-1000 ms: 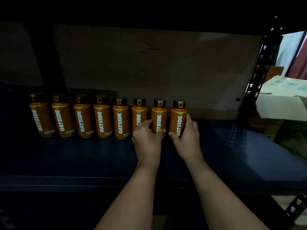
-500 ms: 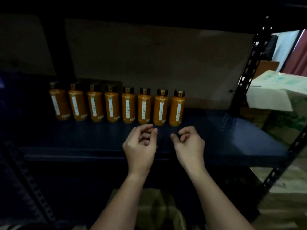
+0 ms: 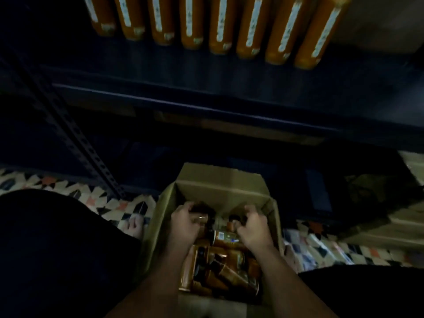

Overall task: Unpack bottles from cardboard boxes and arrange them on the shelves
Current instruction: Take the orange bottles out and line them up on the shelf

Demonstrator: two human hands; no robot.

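Now | both hands in cardboard box (image 3: 220, 187) | left hand (image 3: 187, 223) grip, right hand (image 3: 253, 227) grip: each clamped on a bottle

Only one view: head cam, worn by the person, aimed steeply down and a bit fwd. Wide-angle, so edges bend. Bottom centre, close to lens: both forearms, with left hand (image 3: 186, 222) and right hand (image 3: 252, 227) reaching into an open cardboard box (image 3: 220, 182) on the patterned floor (image 3: 110, 203) directly below. Top of frame, farther off: front edge of dark shelf (image 3: 206, 88) and lower halves of a row of orange bottles (image 3: 220, 26), caps cut off. Picture dim, motion-blurred. No 2nd view, so no overlap.
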